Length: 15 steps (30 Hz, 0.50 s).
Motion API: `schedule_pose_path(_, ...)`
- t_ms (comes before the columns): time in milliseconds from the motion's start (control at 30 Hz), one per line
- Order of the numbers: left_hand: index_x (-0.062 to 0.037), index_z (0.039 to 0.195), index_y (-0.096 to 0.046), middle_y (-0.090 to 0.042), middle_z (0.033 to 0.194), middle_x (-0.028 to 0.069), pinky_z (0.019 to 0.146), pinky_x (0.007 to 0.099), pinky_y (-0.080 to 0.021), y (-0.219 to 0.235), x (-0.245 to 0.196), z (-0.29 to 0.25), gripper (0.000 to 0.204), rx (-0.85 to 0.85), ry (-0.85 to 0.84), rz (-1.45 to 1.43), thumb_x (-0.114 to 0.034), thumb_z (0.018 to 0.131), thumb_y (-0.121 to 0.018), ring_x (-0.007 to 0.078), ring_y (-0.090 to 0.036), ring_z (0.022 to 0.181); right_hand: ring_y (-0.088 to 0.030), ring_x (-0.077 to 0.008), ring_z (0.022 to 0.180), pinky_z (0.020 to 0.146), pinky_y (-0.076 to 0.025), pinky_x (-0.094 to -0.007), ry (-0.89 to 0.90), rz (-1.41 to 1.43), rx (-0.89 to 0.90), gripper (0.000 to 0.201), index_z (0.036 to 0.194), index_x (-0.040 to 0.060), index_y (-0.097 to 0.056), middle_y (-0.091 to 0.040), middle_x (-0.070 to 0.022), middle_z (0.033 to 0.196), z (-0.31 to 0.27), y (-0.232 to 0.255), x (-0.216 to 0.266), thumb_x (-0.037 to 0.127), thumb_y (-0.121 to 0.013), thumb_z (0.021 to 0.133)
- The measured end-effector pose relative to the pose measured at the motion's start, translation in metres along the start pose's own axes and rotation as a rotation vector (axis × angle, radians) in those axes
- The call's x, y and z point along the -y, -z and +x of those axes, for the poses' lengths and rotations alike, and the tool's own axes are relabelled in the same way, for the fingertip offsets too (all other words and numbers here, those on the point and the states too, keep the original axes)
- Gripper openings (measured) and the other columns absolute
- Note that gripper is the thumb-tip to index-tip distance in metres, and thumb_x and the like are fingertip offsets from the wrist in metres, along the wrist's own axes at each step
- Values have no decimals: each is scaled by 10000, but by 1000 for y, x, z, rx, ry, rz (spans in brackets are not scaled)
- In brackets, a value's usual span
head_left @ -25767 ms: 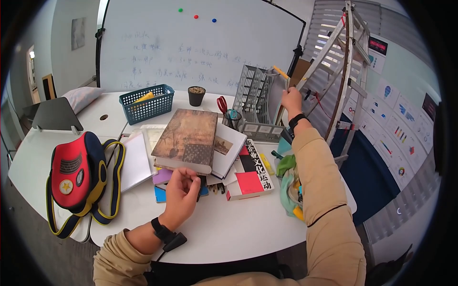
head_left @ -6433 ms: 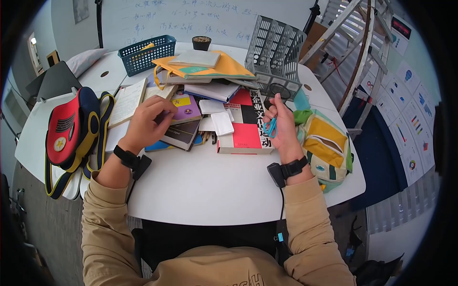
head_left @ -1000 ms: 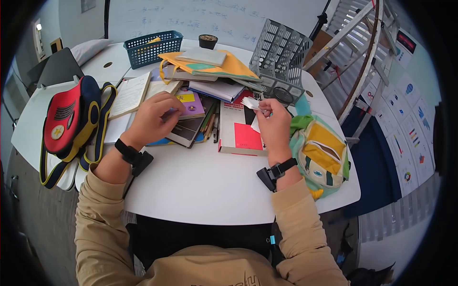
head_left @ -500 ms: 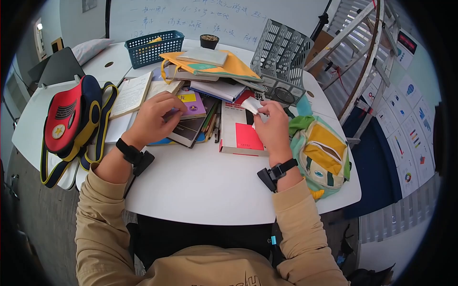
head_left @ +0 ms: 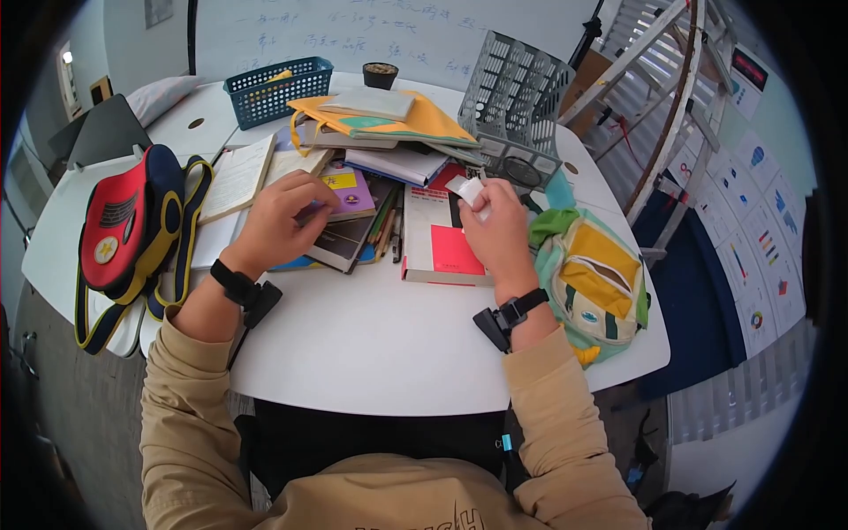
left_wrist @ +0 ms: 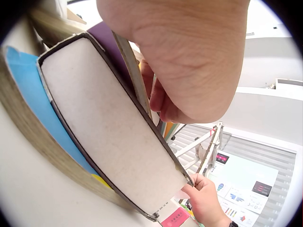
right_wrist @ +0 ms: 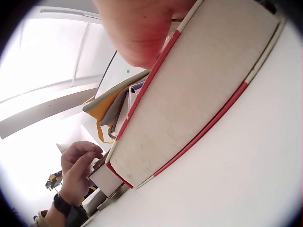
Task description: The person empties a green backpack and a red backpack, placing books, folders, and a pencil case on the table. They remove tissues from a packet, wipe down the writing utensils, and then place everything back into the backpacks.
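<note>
In the head view my right hand [head_left: 499, 228] pinches folded white paper [head_left: 465, 188] between thumb and fingers. It is over a thick red, white and black book [head_left: 455, 247], whose page edge fills much of the right wrist view. My left hand [head_left: 287, 216] has loosely curled fingers and holds nothing. Beside its fingertips is a purple book [head_left: 355, 201] with a yellow label, lying on a dark hardcover [head_left: 340, 246]. The left wrist view shows the dark book's pale page block [left_wrist: 109, 123] close below the hand.
A yellow fabric pouch [head_left: 433, 124] tops the book pile, with pencils [head_left: 385, 230] alongside. Behind stand a teal basket [head_left: 252, 102], a small pot [head_left: 380, 78] and a grey file rack [head_left: 512, 97]. A red-and-navy bag [head_left: 124, 221] lies left, a green-and-yellow backpack [head_left: 594, 283] right.
The right hand, which held blue-handled scissors several seconds ago, now holds white paper that lay on the red-and-white book. Over the last second the paper has tilted slightly; the left hand has stayed put.
</note>
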<state>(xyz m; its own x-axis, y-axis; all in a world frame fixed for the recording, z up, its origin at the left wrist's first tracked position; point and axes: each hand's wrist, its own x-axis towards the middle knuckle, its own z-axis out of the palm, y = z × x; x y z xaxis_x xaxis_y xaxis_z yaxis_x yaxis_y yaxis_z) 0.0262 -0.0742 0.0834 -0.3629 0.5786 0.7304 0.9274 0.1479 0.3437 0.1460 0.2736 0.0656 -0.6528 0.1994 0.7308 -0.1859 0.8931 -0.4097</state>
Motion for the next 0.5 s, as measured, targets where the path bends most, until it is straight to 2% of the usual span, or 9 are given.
schedule_pose_path(67,5,1022,-769,-761,1049,143,827,365,-623,0,1,0,137,0,-2,-4,89,919,-734,295,-744,978,-717,-390,1078,953,-584,-432,92,-32,-49,278,966,-11,-625,-713,-168,1192,-1,-2,-3,72,-881,897)
schedule_pose_path(167,5,1022,-768,-760,1048,142,825,366,-623,0,2,0,139,-1,-7,-4,89,917,-733,294,-743,974,-716,-401,1170,1028,-572,-441,-9,-3,39,311,1022,-21,-663,-722,-175,1233,-1,2,-1,102,-918,893)
schedule_pose_path(367,5,1021,-766,-762,1050,144,832,366,-618,0,1,0,143,1,-9,-6,92,915,-726,294,-741,981,-718,-411,1185,1043,-573,-458,-65,49,48,368,1187,-23,-735,-740,-189,1238,2,3,-4,134,-915,907)
schedule_pose_path(500,7,1018,-765,-764,1051,144,836,368,-613,1,1,0,140,4,-20,-6,92,915,-723,294,-740,985,-736,-412,1179,1045,-586,-454,-77,-55,72,412,1235,-30,-742,-766,-211,1268,-4,3,3,166,-909,913)
